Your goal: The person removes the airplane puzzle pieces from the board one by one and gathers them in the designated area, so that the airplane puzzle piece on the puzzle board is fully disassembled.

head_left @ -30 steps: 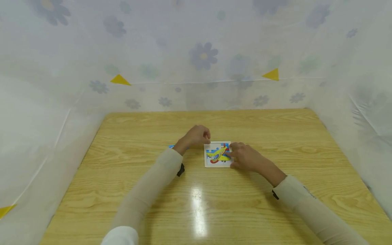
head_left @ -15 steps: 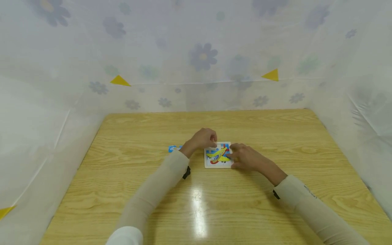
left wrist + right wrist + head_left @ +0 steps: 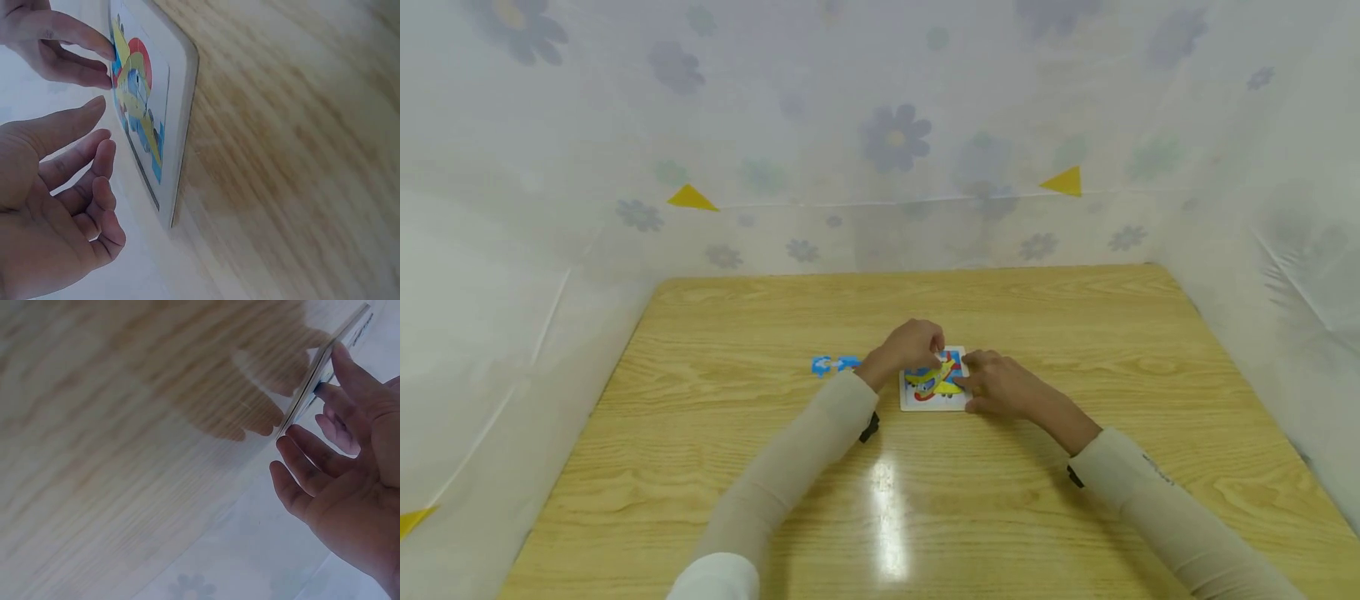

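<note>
A small jigsaw puzzle (image 3: 933, 402) in a white frame lies on the table, its picture a yellow airplane with red parts on blue. My left hand (image 3: 913, 344) reaches over its upper left part in the head view. In the left wrist view, the left thumb and loosely bent fingers (image 3: 103, 150) are apart, with nothing visible between them. My right hand (image 3: 1007, 386) holds the puzzle's right side, thumb at the near corner and a finger at the far one. Its index finger (image 3: 334, 397) rests on the picture. Blue puzzle pieces (image 3: 822, 365) lie left of the frame, partly behind the left wrist.
The wooden table (image 3: 1045, 517) has a glossy top that reflects light near its front. A pale flowered curtain (image 3: 895, 225) encloses its back and sides, with yellow triangles (image 3: 1062, 182) on it.
My left hand has moved right and slightly nearer, from the puzzle's upper left corner to over its picture. More of the blue pieces shows behind the left wrist. The right hand stays put.
</note>
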The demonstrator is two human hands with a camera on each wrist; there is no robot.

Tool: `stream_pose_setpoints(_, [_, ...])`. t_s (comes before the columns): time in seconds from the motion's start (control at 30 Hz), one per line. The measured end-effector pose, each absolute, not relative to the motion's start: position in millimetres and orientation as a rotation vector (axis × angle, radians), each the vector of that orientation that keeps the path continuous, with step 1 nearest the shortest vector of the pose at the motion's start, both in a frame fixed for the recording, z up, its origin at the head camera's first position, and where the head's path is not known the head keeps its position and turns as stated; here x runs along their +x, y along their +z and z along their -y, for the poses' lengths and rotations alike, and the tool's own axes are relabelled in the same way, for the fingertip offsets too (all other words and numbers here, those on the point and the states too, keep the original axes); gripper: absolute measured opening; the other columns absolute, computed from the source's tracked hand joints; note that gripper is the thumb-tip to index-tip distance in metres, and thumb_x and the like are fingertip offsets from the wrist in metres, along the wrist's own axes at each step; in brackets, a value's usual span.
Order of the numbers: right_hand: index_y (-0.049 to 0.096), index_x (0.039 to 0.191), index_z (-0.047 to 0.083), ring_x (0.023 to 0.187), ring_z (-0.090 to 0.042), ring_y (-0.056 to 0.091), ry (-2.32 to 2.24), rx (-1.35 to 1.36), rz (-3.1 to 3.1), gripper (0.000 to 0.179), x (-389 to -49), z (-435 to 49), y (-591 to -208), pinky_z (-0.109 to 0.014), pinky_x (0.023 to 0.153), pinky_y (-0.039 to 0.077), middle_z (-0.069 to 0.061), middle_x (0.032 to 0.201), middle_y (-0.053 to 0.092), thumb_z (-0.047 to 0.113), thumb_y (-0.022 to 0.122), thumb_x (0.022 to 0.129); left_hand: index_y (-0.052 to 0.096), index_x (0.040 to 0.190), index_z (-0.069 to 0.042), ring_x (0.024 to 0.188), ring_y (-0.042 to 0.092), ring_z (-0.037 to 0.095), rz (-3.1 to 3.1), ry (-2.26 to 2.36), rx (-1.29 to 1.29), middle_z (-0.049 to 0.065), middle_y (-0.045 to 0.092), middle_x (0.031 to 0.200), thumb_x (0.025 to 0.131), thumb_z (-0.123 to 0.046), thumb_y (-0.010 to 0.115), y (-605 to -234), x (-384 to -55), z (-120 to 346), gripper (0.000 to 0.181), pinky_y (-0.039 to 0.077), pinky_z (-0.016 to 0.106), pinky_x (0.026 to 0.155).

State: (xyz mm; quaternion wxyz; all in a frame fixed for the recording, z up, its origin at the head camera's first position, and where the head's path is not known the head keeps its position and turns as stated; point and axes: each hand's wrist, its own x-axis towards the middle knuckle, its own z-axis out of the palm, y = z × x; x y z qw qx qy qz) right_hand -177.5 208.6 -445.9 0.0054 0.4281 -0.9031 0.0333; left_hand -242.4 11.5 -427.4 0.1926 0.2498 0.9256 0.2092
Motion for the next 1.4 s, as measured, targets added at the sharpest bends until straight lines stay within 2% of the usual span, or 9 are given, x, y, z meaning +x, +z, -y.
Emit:
stream_pose_setpoints(0.43, [0.070,0.113,0.007,0.114,-0.038,0.056,0.052,1.362,2.817,0.043,-177,-208,-445,-0.048,0.083,0.053,-0.018,0.113,0.068,0.033,0.074,0.079,0.065,0.105,-0.009,0.086,0.055,0.013,-2.632,0.480,0.702,0.000,0.062,0.097,0.083,-0.021,0.073,-436,-242,-19,0.026,0.047,0.025,0.075])
stream_pose_setpoints(0.63, [0.069,0.115,0.006,0.116,-0.039,0.055,0.140,1.308,2.889,0.043,-176,-207,-442,-0.050,0.086,0.051,-0.023,0.120,0.062,0.031,0.074,0.080,0.065,0.105,-0.011,0.090,0.056,0.013,-2.652,0.453,0.701,-0.001,0.062,0.099,0.082,-0.019,0.074,-437,-241,-23,0.026,0.047,0.025,0.079])
stream_pose_setpoints(0.8, [0.068,0.115,0.006,0.117,-0.040,0.053,0.214,1.279,2.932,0.042,-176,-206,-441,-0.053,0.091,0.047,-0.023,0.121,0.062,0.029,0.074,0.081,0.064,0.104,-0.012,0.091,0.057,0.013,-2.659,0.427,0.668,-0.001,0.062,0.101,0.081,-0.025,0.076,-437,-239,-26,0.029,0.049,0.026,0.078])
stream_pose_setpoints(1.03, [0.069,0.116,0.007,0.115,-0.041,0.054,0.205,1.298,2.898,0.042,-177,-209,-443,-0.054,0.089,0.048,-0.027,0.124,0.058,0.030,0.074,0.081,0.063,0.105,-0.011,0.091,0.056,0.013,-2.660,0.449,0.647,-0.001,0.062,0.101,0.077,-0.030,0.079,-436,-238,-27,0.038,0.049,0.026,0.078])
stream_pose_setpoints(1.4, [0.070,0.114,0.007,0.113,-0.038,0.056,0.194,1.330,2.838,0.043,-177,-212,-445,-0.052,0.089,0.048,-0.026,0.122,0.060,0.031,0.076,0.078,0.059,0.105,-0.007,0.087,0.055,0.014,-2.602,0.536,0.598,0.001,0.059,0.098,0.076,-0.025,0.080,-434,-241,-28,0.040,0.048,0.024,0.073])
